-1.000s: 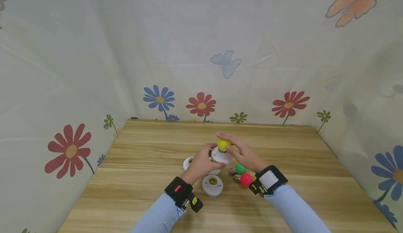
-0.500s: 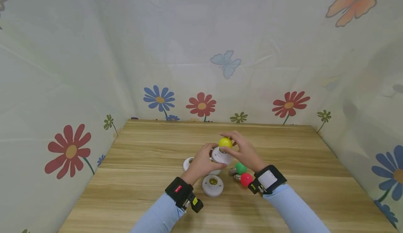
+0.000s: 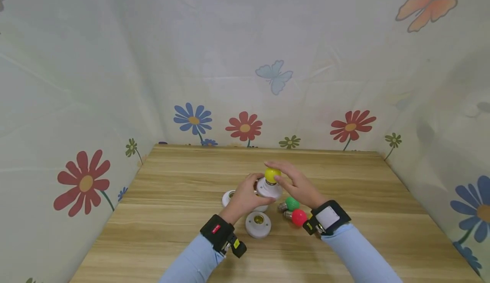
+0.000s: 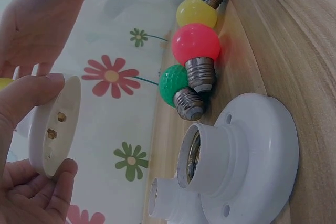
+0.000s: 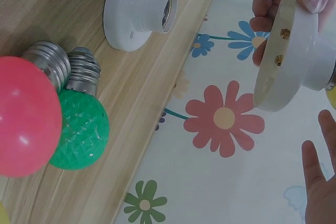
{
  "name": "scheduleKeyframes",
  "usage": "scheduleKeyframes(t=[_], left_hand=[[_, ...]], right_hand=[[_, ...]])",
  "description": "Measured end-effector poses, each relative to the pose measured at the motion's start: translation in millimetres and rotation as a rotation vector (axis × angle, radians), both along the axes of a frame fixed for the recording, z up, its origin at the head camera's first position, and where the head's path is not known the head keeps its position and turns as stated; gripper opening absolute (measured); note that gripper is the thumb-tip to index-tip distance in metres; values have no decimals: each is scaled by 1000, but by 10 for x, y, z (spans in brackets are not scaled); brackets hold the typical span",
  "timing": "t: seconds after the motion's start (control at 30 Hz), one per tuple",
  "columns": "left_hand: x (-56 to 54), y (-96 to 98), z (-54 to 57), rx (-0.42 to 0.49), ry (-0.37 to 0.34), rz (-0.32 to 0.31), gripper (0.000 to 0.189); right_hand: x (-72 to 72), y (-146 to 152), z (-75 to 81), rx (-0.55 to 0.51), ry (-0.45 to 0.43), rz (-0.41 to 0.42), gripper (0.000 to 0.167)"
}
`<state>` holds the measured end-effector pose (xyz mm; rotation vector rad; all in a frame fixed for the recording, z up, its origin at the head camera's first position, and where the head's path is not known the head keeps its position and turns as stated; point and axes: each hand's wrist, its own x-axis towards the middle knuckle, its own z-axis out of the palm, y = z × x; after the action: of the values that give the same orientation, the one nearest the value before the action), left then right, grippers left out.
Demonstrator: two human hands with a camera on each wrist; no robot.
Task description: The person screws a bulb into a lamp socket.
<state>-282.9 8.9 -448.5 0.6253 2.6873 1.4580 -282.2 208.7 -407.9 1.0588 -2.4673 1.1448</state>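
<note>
Clearly the left hand (image 3: 245,198) holds a white lamp socket (image 3: 268,188) lifted above the wooden table (image 3: 172,198), its fingers curled around the round base, and a yellow bulb (image 3: 272,174) sits in the mouth of the socket. The right hand (image 3: 296,185) has its fingers nearly straight, with the fingertips (image 3: 276,178) at the bulb; I cannot tell if they really pinch it. To screw well, I think the socket must be kept steady and the bulb turned straight along its thread, with light force, so the thread does not jam. The long axis of socket and bulb goes from the flat base up to the yellow dome, tilted a little toward the right hand. A green bulb (image 3: 292,204) and a red bulb (image 3: 299,217) lie near the right wrist, an empty socket (image 3: 258,224) just beside the left one.
</note>
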Motion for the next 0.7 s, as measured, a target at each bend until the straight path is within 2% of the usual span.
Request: scheduleKeyframes(t=[0.17,0.47,0.57,0.7], left_hand=[[-1,-3,-12,-2,7,2,76],[15,-1,2,-13,10,-4,77],[19,-3,5,-12,11,-2,77],[22,-9,10,-9,12,0,78]], right_hand=[[-9,-9,-12,7,26,-28,40],[-32,-63,-17,53,91,-182,40],[-34,-61,-15,51,106,-163,43],[-29,-43,-4,18,91,-55,46]])
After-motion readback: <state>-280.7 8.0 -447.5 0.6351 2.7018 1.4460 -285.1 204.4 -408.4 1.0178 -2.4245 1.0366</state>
